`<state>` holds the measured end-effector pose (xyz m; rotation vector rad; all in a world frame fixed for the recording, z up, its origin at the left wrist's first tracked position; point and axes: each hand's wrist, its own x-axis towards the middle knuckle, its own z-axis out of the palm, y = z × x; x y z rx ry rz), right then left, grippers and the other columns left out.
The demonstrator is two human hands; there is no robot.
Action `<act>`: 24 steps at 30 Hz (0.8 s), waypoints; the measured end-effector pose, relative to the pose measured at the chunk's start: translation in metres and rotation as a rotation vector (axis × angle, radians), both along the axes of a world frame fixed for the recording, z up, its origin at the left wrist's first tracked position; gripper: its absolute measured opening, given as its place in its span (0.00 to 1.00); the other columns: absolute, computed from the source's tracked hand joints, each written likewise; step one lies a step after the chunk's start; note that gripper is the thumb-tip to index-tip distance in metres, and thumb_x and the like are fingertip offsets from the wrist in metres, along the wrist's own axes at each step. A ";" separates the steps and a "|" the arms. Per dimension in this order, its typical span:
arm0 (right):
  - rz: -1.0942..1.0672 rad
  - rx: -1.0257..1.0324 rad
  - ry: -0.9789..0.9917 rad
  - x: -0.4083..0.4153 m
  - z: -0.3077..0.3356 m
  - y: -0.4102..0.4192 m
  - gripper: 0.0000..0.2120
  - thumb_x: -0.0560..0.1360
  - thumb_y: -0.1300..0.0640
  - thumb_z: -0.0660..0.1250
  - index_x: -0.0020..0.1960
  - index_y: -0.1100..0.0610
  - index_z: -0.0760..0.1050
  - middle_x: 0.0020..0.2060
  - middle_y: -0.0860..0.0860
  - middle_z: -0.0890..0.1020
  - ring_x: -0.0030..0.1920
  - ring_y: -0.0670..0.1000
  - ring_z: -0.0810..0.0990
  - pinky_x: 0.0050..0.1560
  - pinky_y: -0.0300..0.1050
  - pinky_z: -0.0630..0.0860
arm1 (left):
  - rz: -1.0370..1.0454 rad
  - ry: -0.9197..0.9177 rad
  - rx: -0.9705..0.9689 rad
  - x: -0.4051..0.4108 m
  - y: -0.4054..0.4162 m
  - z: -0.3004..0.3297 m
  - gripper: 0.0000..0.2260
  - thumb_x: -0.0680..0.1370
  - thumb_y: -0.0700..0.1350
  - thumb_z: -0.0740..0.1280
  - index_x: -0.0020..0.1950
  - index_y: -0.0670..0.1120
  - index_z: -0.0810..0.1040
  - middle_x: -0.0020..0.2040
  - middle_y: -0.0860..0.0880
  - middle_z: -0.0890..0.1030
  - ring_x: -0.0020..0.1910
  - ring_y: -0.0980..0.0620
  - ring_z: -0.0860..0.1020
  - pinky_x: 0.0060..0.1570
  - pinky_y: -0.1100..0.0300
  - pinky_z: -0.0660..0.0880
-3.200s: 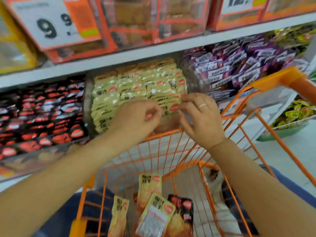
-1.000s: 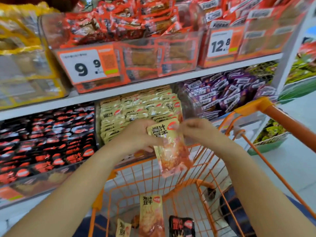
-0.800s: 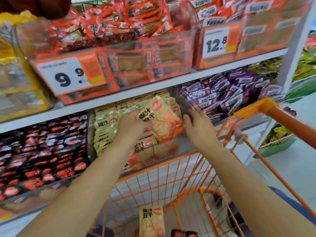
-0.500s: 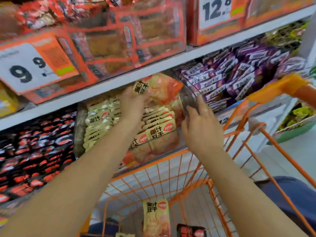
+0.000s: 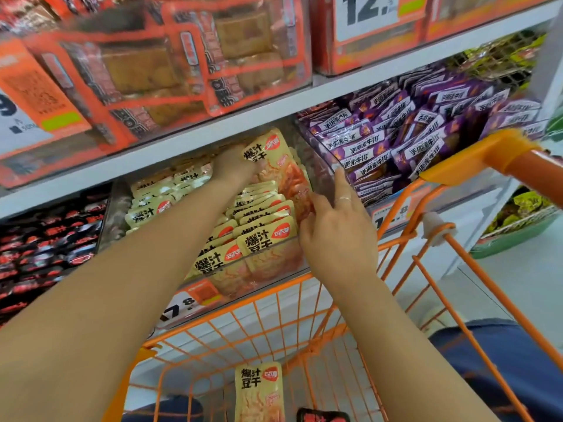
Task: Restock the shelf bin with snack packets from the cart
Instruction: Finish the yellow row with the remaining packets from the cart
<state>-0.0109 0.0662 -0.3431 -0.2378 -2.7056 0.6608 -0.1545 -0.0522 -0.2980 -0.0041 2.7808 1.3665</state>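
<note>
An orange wire cart stands against the shelf. In the clear bin of yellow 爆汁豆干 packets, the left hand grips one yellow packet atop the rows; the right hand, fingers relaxed, touches its lower edge. Purple packets beside read 手撕素牛排.

Grey shelf carries clear bin, purple packets, seemingly binned.

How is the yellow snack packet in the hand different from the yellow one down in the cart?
The held packet is up at the shelf bin, gripped by the left hand; the cart packet stands alone in the orange cart, untouched. The held packet tilts sideways; the cart packet stands upright. Both share the same yellow wrapper and red logo.
</note>
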 end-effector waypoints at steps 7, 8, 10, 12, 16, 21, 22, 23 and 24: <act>-0.006 -0.007 0.026 0.000 0.000 0.000 0.18 0.78 0.52 0.57 0.64 0.58 0.73 0.77 0.59 0.52 0.75 0.58 0.58 0.70 0.52 0.62 | -0.165 0.057 -0.690 -0.003 0.011 -0.002 0.22 0.76 0.60 0.64 0.60 0.44 0.76 0.60 0.45 0.77 0.61 0.43 0.75 0.54 0.55 0.70; -0.009 -0.006 0.033 0.000 -0.001 0.000 0.18 0.78 0.52 0.58 0.64 0.58 0.73 0.77 0.59 0.53 0.75 0.58 0.58 0.70 0.53 0.63 | -0.180 0.061 -0.775 -0.003 0.012 -0.003 0.21 0.76 0.62 0.62 0.51 0.45 0.77 0.52 0.46 0.79 0.57 0.43 0.76 0.53 0.54 0.70; -0.021 0.000 0.069 -0.001 -0.003 -0.001 0.17 0.77 0.54 0.60 0.63 0.59 0.75 0.76 0.60 0.56 0.74 0.59 0.61 0.68 0.54 0.65 | -0.203 0.048 -0.914 -0.005 0.015 -0.008 0.23 0.76 0.65 0.58 0.43 0.46 0.75 0.49 0.46 0.79 0.54 0.44 0.77 0.58 0.50 0.69; -0.032 0.010 0.084 -0.002 -0.005 -0.002 0.16 0.77 0.55 0.60 0.62 0.58 0.76 0.76 0.60 0.57 0.73 0.59 0.62 0.68 0.53 0.66 | -0.229 0.046 -1.030 -0.005 0.019 -0.009 0.25 0.76 0.67 0.57 0.42 0.45 0.74 0.54 0.45 0.79 0.58 0.43 0.75 0.65 0.48 0.64; -0.032 0.009 0.103 -0.003 -0.009 0.000 0.15 0.77 0.55 0.60 0.60 0.59 0.77 0.76 0.60 0.57 0.73 0.59 0.63 0.66 0.53 0.67 | -0.293 -0.025 -1.177 -0.005 0.026 -0.002 0.28 0.75 0.70 0.55 0.49 0.45 0.76 0.63 0.44 0.76 0.65 0.44 0.71 0.68 0.47 0.59; -0.013 -0.007 0.325 -0.003 -0.011 0.003 0.12 0.75 0.58 0.63 0.55 0.60 0.79 0.68 0.60 0.71 0.70 0.60 0.68 0.63 0.54 0.71 | -0.232 0.210 -0.960 0.033 -0.002 0.022 0.24 0.77 0.65 0.56 0.51 0.48 0.80 0.56 0.47 0.80 0.57 0.44 0.75 0.57 0.51 0.68; 0.028 -0.022 0.426 -0.002 -0.010 0.005 0.11 0.75 0.58 0.62 0.54 0.60 0.80 0.65 0.60 0.75 0.67 0.59 0.70 0.63 0.53 0.71 | -0.248 0.328 -0.895 0.053 -0.014 0.027 0.20 0.78 0.61 0.57 0.51 0.50 0.80 0.55 0.48 0.81 0.56 0.45 0.75 0.56 0.52 0.68; 0.099 -0.018 0.528 0.001 -0.010 0.006 0.11 0.76 0.59 0.62 0.53 0.61 0.80 0.60 0.59 0.77 0.63 0.59 0.73 0.61 0.52 0.72 | -0.274 0.416 -0.806 0.077 -0.028 0.030 0.16 0.78 0.59 0.59 0.52 0.52 0.81 0.53 0.50 0.82 0.55 0.46 0.76 0.55 0.53 0.68; 0.188 0.017 0.607 0.006 -0.011 0.006 0.10 0.77 0.60 0.62 0.51 0.62 0.80 0.55 0.59 0.79 0.57 0.59 0.76 0.58 0.52 0.72 | -0.297 0.464 -0.721 0.104 -0.043 0.030 0.13 0.78 0.57 0.60 0.50 0.53 0.81 0.50 0.52 0.83 0.53 0.47 0.77 0.53 0.54 0.69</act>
